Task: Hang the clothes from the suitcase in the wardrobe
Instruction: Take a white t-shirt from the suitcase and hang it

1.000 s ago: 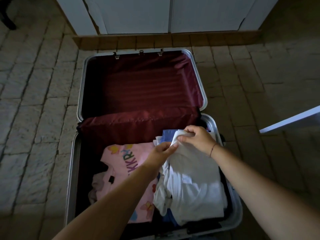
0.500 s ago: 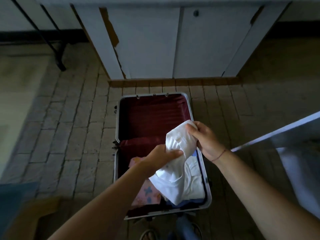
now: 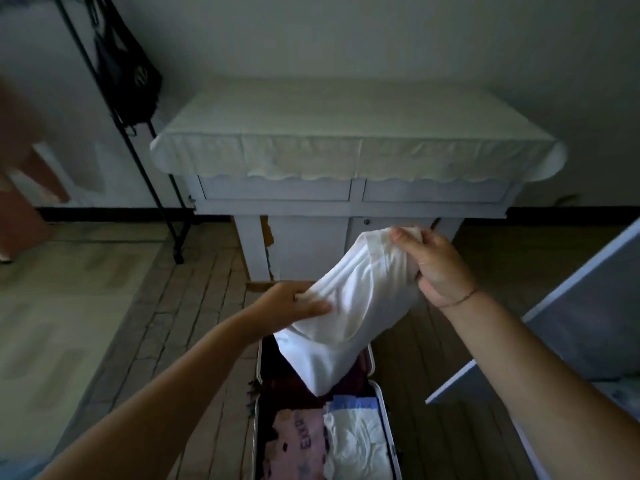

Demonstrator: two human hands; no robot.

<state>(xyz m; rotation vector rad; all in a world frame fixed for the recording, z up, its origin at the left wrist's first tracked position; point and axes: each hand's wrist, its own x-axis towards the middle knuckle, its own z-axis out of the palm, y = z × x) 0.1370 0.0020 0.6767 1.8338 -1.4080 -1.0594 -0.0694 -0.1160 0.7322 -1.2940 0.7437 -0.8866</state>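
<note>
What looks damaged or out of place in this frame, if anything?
The white cabinet has a brown chipped strip down the edge beside its left leg, where the white finish is missing. Otherwise nothing stands out: the left hand and right hand hold a white garment above the open suitcase.

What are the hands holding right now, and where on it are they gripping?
A white garment, held above the suitcase. The right hand grips its bunched upper end; the left hand pinches the fabric lower down on its left edge.
</note>
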